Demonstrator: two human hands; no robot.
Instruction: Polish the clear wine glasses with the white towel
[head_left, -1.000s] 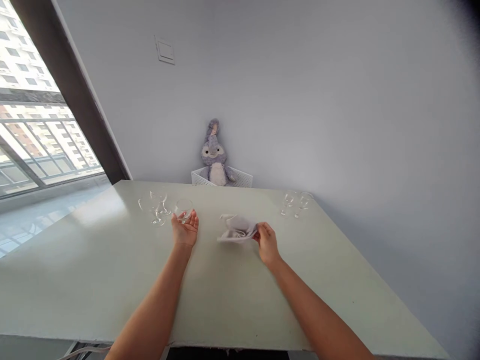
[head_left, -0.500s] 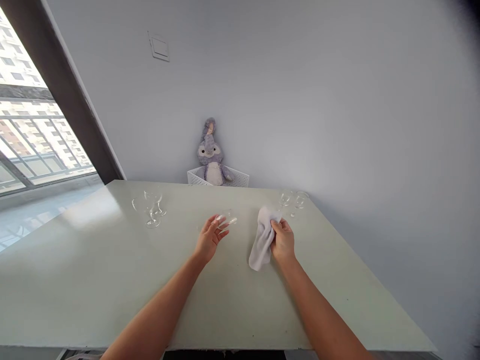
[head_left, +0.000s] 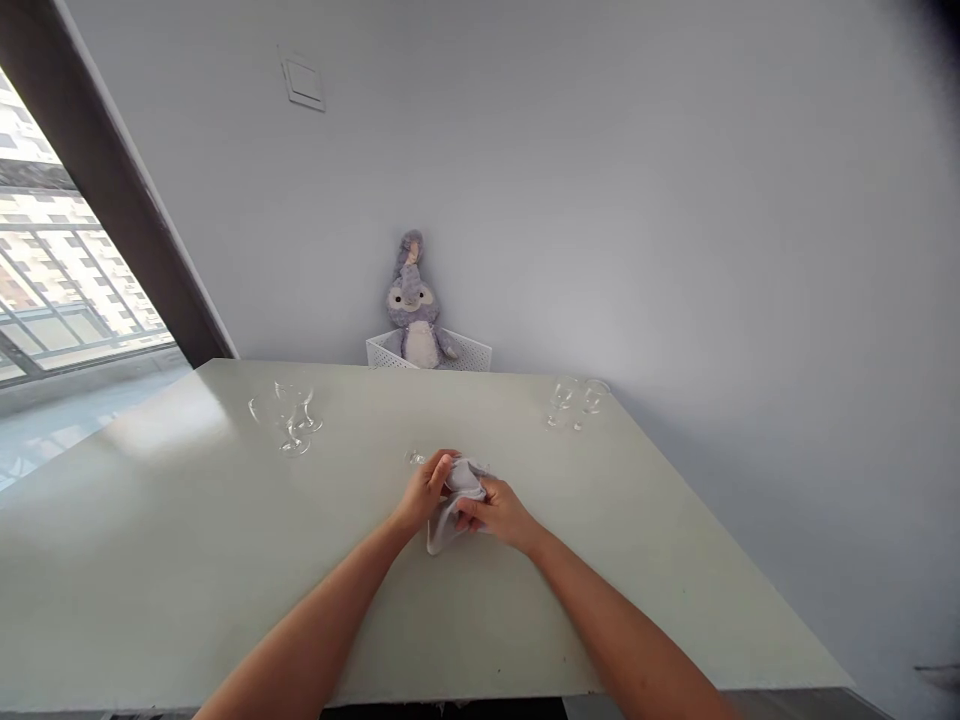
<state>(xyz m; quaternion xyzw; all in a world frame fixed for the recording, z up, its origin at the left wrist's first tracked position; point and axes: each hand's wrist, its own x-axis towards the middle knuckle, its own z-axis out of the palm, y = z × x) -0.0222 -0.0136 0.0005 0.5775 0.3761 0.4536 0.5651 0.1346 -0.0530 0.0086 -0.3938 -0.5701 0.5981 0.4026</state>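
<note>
My left hand [head_left: 427,492] is closed around a clear stemmed glass [head_left: 415,457], whose foot pokes out to the left past my fingers. The bowl is mostly hidden by a pale grey cloth [head_left: 466,480]. Pinched in my right hand [head_left: 501,512], the cloth is pressed against the glass's bowl, and a loose corner hangs down toward the table between my hands. Both hands are close together above the middle of the table.
Several stemmed glasses stand on the pale table [head_left: 375,620]: a group of glasses [head_left: 294,430] at the left and another pair of glasses [head_left: 562,400] at the back right. Behind the far edge, a plush toy [head_left: 418,310] sits in a white basket [head_left: 472,352] by the wall.
My right hand has brought the cloth leftward onto the glass. The glass in my left hand has tipped so its foot points left, and my left fingers have closed around it.
</note>
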